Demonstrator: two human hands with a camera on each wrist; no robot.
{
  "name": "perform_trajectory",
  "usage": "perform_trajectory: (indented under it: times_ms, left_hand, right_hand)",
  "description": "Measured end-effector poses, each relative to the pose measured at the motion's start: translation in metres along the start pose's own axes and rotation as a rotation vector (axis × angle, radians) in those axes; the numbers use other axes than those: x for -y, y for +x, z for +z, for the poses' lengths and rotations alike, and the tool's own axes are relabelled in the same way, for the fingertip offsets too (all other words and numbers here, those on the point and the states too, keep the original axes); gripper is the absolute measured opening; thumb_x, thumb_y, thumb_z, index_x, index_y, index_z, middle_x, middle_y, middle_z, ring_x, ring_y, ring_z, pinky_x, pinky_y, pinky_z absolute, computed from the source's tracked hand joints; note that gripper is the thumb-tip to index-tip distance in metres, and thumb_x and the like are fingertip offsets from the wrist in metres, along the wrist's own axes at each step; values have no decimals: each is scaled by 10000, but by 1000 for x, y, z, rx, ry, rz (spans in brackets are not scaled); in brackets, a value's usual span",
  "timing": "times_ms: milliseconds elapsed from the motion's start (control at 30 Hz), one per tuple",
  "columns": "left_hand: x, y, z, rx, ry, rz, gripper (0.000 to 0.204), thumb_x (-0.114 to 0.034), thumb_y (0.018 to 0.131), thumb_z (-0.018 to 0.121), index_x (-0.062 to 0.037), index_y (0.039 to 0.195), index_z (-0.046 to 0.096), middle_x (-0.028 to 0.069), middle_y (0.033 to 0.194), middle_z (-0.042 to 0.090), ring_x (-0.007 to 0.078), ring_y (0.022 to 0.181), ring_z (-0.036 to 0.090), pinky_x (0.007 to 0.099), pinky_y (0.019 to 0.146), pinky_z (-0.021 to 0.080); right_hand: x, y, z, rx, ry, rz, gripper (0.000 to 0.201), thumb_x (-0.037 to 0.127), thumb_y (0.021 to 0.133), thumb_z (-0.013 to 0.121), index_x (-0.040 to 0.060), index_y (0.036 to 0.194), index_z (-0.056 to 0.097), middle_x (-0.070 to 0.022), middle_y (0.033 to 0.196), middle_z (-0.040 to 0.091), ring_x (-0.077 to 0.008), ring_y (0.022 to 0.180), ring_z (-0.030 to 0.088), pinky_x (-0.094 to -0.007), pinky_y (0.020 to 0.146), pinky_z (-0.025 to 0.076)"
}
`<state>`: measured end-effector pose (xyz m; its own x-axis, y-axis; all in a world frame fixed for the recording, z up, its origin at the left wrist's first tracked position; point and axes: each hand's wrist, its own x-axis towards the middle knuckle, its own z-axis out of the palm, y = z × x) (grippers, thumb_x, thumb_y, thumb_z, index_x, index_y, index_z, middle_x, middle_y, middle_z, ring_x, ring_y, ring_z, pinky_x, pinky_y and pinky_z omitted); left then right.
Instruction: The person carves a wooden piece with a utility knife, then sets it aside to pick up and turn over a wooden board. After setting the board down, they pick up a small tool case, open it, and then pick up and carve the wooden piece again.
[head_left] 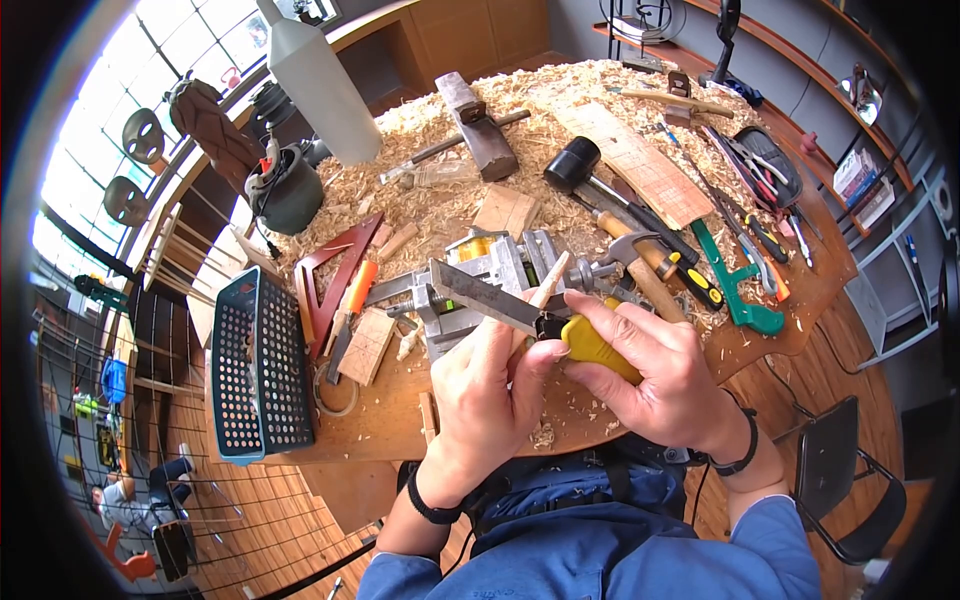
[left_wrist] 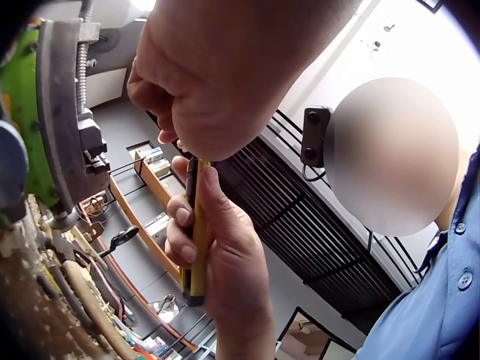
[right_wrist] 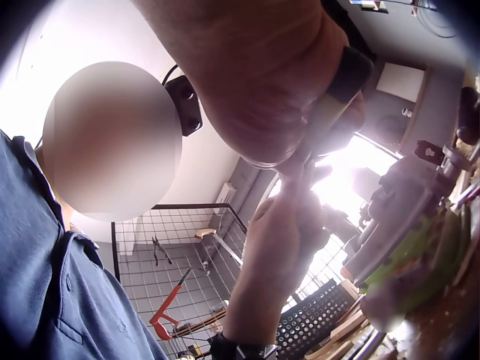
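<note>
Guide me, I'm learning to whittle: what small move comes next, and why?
I'd probably push the blade lightly toward the tip of the stick: the right hand grips the yellow handle, the blade crosses the stick, and the left hand, thumb near the blade, holds the other end.

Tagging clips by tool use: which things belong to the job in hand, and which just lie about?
Apparently in the job:
- yellow-handled blade, right hand
- pointed wooden piece, left hand

Lying about:
- black mallet
- claw hammer
- red triangular frame
- blue-green basket
</note>
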<state>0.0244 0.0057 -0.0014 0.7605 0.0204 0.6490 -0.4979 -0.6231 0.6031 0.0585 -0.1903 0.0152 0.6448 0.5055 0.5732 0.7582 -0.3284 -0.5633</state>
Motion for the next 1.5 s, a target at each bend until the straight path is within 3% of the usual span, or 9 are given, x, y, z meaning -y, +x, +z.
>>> perform_trajectory:
  times_ms: [100, 167, 400, 567, 833, 1100, 1200, 1267, 1500]
  left_hand:
    - [-2, 1, 0, -3, 20, -2, 266, -253, 966, 741, -3, 1032, 679, 87, 666, 591, 252, 541, 580, 350, 540, 466]
    - [-1, 0, -2, 3, 40, 2, 258, -255, 963, 746, -9, 995, 675, 89, 657, 582, 256, 538, 577, 353, 533, 459]
    - [-1, -3, -5, -11, 123, -25, 326, -289, 936, 782, -49, 801, 608, 87, 598, 533, 245, 490, 538, 348, 490, 428]
    - [-4, -2, -6, -40, 87, -8, 301, -275, 930, 790, -45, 824, 627, 76, 602, 545, 230, 486, 542, 332, 492, 435]
    - [-3, -1, -1, -29, -47, -19, 233, -219, 932, 784, -41, 853, 658, 70, 618, 567, 222, 504, 571, 323, 502, 446]
    - [-3, -2, -5, -37, 63, -11, 321, -292, 920, 801, -44, 818, 625, 64, 589, 529, 200, 471, 510, 317, 488, 429]
    - [-3, 0, -6, -14, -11, -41, 302, -274, 926, 797, -39, 831, 633, 68, 590, 531, 205, 471, 511, 315, 488, 428]
    - [-3, -1, -1, -28, -62, -34, 290, -261, 931, 794, -37, 837, 635, 71, 592, 532, 206, 472, 511, 313, 488, 427]
    - [-5, -1, -5, -17, -35, -47, 248, -227, 942, 783, -35, 852, 653, 70, 601, 544, 201, 480, 506, 306, 493, 426]
  right_hand:
    - [1, 0, 0, -1, -16, 0, 598, 206, 884, 805, 3, 1406, 595, -160, 875, 659, -327, 662, 657, -403, 583, 534]
    - [5, 1, -5, 74, -6, 67, 575, 175, 893, 802, -41, 1385, 599, -195, 953, 686, -317, 744, 686, -366, 661, 551]
    - [5, 0, -2, 42, -2, 52, 587, 182, 898, 799, -35, 1402, 588, -175, 909, 661, -299, 693, 654, -364, 624, 534]
    - [5, 0, 0, -4, 3, 19, 612, 212, 898, 798, 2, 1429, 575, -149, 850, 642, -313, 635, 648, -397, 560, 523]
    - [3, 0, -1, -6, 22, -22, 618, 203, 888, 807, -5, 1423, 577, -154, 860, 647, -311, 640, 650, -394, 566, 527]
    - [7, -1, -4, 5, 2, 10, 619, 200, 885, 809, -8, 1420, 578, -155, 867, 648, -308, 650, 653, -392, 569, 532]
    - [8, 0, -5, 78, 9, 105, 606, 230, 908, 797, -29, 1413, 586, -206, 983, 694, -312, 751, 693, -363, 671, 559]
    - [3, 0, 0, -17, 22, -20, 616, 205, 886, 809, -2, 1419, 580, -157, 866, 649, -314, 653, 655, -394, 572, 531]
    - [3, -1, -1, -7, 17, -15, 613, 207, 889, 806, 1, 1420, 580, -156, 861, 647, -318, 656, 655, -396, 574, 527]
